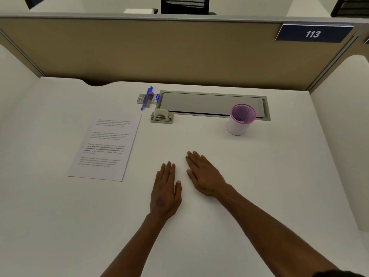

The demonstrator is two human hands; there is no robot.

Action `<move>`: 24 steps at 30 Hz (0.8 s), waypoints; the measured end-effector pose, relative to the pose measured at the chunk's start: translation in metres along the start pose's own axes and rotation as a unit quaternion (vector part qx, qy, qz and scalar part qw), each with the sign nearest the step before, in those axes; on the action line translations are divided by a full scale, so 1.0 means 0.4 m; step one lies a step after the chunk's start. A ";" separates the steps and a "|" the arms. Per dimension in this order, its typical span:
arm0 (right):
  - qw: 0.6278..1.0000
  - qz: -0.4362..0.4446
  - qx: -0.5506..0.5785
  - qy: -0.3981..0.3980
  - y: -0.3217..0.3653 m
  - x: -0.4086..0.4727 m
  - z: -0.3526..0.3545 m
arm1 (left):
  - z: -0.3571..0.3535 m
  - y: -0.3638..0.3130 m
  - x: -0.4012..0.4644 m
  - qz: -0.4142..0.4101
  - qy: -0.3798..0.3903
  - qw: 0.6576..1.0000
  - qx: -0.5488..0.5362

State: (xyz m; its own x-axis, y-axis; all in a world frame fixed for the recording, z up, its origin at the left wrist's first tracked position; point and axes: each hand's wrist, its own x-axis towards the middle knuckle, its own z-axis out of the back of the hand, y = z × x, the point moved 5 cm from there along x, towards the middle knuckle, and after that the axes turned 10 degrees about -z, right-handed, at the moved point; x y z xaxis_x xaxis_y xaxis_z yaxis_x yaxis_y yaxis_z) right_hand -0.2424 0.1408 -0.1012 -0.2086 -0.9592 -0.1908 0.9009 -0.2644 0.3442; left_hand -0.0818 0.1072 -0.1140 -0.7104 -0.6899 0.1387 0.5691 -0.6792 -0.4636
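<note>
My left hand point(166, 189) and my right hand point(203, 173) lie flat, palms down, side by side on the white desk point(259, 186), fingers straight and holding nothing. A printed sheet of paper point(105, 146) lies to the left of them. Beyond it sits a beige hole punch point(161, 116). A blue pen point(146, 97) and a small pack of stationery point(148, 99) lie further back. A pink mesh cup point(240, 119) stands at the right, with small items inside that I cannot make out.
A grey cable tray lid point(211, 103) is set into the desk behind the punch and cup. A tan partition point(159, 52) with a blue "113" sign point(312, 34) closes the back; white side panels flank the desk.
</note>
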 end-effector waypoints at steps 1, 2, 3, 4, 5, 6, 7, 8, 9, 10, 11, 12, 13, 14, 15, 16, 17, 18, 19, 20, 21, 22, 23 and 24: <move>1.000 0.019 -0.004 -0.003 -0.007 -0.022 0.000 | -0.008 0.002 -0.008 -0.012 0.016 0.999 0.032; 0.999 0.040 -0.007 -0.007 -0.013 -0.052 -0.002 | -0.015 0.004 -0.013 -0.019 0.028 0.998 0.058; 0.998 0.059 -0.006 -0.010 -0.018 -0.086 -0.004 | -0.018 0.006 -0.015 -0.020 0.037 0.996 0.073; 0.997 0.071 0.005 -0.011 -0.027 -0.121 -0.005 | -0.021 0.008 -0.014 -0.018 0.045 0.996 0.080; 0.997 0.068 0.028 -0.012 -0.038 -0.153 -0.003 | -0.024 0.010 -0.014 -0.017 0.052 0.995 0.085; 0.997 0.044 0.061 -0.023 -0.055 -0.178 0.002 | -0.027 0.011 -0.016 -0.018 0.057 0.994 0.092; 0.994 -0.001 0.101 -0.051 -0.078 -0.193 0.013 | -0.029 0.012 -0.017 -0.020 0.060 0.993 0.098; 0.985 -0.059 0.139 -0.087 -0.104 -0.203 0.022 | -0.032 0.012 -0.017 -0.020 0.063 0.992 0.103; 0.973 -0.117 0.161 -0.115 -0.125 -0.209 0.024 | -0.034 0.012 -0.017 -0.019 0.067 0.992 0.107; 0.965 -0.162 0.163 -0.126 -0.133 -0.213 0.019 | -0.034 0.012 -0.017 -0.016 0.069 0.991 0.111; 0.963 -0.187 0.153 -0.123 -0.126 -0.214 0.007 | -0.034 0.011 -0.017 -0.014 0.069 0.991 0.114; 0.964 -0.197 0.137 -0.116 -0.110 -0.214 -0.010 | -0.034 0.010 -0.016 -0.012 0.070 0.991 0.115; 0.965 -0.202 0.122 -0.115 -0.090 -0.212 -0.027 | -0.034 0.009 -0.015 -0.011 0.071 0.991 0.113; 0.965 -0.209 0.108 -0.120 -0.068 -0.211 -0.044 | -0.033 0.008 -0.015 -0.009 0.071 0.991 0.110; 0.963 -0.219 0.098 -0.123 -0.046 -0.207 -0.056 | -0.033 0.008 -0.014 -0.008 0.072 0.991 0.109; 0.961 -0.228 0.096 -0.123 -0.025 -0.203 -0.064 | -0.033 0.007 -0.015 -0.007 0.073 0.991 0.109; 0.962 -0.228 0.098 -0.117 -0.004 -0.196 -0.072 | -0.033 0.006 -0.015 -0.008 0.074 0.991 0.112; 0.966 -0.211 0.102 -0.110 0.019 -0.186 -0.078 | -0.034 0.006 -0.014 -0.008 0.075 0.991 0.115; 0.972 -0.180 0.107 -0.105 0.044 -0.176 -0.079 | -0.033 0.006 -0.014 -0.008 0.077 0.990 0.114; 0.976 -0.148 0.119 -0.104 0.064 -0.166 -0.076 | -0.033 0.006 -0.014 -0.008 0.078 0.991 0.112; 0.975 -0.130 0.145 -0.107 0.072 -0.160 -0.063 | -0.031 0.007 -0.014 -0.009 0.076 0.991 0.110; 0.965 -0.136 0.187 -0.127 0.063 -0.156 -0.040 | -0.030 0.007 -0.014 -0.011 0.072 0.992 0.107; 0.946 -0.160 0.230 -0.165 0.038 -0.159 -0.013 | -0.028 0.007 -0.014 -0.012 0.068 0.992 0.104; 0.927 -0.186 0.249 -0.209 0.002 -0.166 0.010 | -0.027 0.008 -0.015 -0.011 0.066 0.993 0.102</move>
State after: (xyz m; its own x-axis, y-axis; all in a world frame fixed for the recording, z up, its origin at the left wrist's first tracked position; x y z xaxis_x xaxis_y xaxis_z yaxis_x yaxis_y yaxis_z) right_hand -0.2292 0.2038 -0.0846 -0.6926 -0.7200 -0.0438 0.4719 -0.4982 0.7274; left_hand -0.0802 0.1119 -0.1256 -0.7644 -0.6442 0.0244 0.6149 -0.7399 -0.2729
